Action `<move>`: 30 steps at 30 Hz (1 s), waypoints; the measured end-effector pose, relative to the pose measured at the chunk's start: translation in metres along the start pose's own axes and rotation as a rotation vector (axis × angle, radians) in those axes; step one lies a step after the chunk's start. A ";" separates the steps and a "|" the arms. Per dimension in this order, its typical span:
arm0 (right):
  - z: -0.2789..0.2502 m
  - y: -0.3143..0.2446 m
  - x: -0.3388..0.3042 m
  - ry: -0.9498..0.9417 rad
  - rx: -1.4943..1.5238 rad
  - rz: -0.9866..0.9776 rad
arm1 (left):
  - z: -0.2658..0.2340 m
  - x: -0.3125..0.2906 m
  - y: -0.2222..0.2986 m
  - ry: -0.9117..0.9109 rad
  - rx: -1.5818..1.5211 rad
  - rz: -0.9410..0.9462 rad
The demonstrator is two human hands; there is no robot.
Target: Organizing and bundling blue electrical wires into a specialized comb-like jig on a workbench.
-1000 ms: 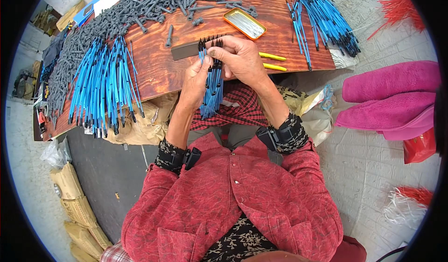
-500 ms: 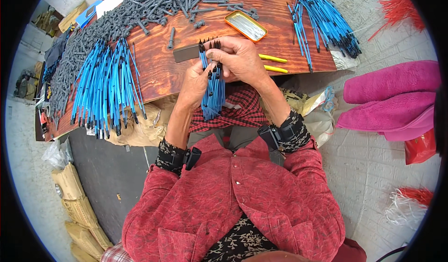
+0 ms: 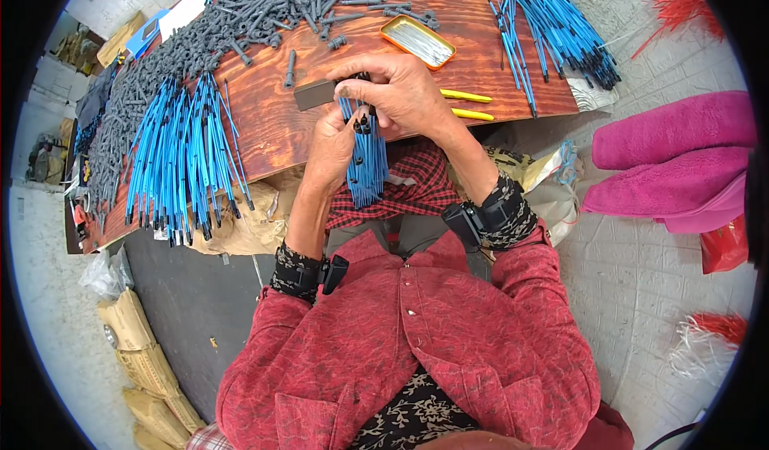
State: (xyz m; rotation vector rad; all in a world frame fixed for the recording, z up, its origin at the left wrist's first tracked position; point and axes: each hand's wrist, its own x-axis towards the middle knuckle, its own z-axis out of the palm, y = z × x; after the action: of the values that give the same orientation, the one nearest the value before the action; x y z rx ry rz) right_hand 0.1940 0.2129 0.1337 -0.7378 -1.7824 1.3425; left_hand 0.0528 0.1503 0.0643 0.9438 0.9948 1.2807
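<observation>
My left hand [image 3: 330, 147] is closed around a bundle of thin blue rods [image 3: 368, 173] with black fittings, which hangs down past the table's front edge. Over the top of that bundle bends my right hand [image 3: 403, 96], its thumb and fingers pinched on the black ends. Its fingers hide most of those ends, so I cannot tell how many rods it grips. Just left of the right fingertips lies a dark rectangular block [image 3: 314, 94] on the table.
A heap of grey plastic fittings [image 3: 272, 5] covers the table's back and left. Blue rods lie front left [image 3: 180, 157] and back right [image 3: 557, 29]. Beside my right hand are yellow tool handles [image 3: 469, 97] and a yellow-rimmed tin [image 3: 383, 32] of thin pale pieces. Pink towels [image 3: 673, 137] hang at right.
My right hand has shifted slightly left, its fingers now bent over the black ends that stood visible before. My left hand keeps its hold on the bundle.
</observation>
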 end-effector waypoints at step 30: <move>-0.114 0.132 0.077 0.316 -1.259 -0.042 | 0.003 0.006 0.016 0.070 -0.209 -0.044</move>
State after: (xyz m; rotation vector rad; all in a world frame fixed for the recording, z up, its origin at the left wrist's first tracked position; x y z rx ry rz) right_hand 0.2489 0.3704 0.0417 -1.4171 -2.2198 -0.1102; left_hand 0.0512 0.1571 0.0802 0.7166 0.9102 1.3590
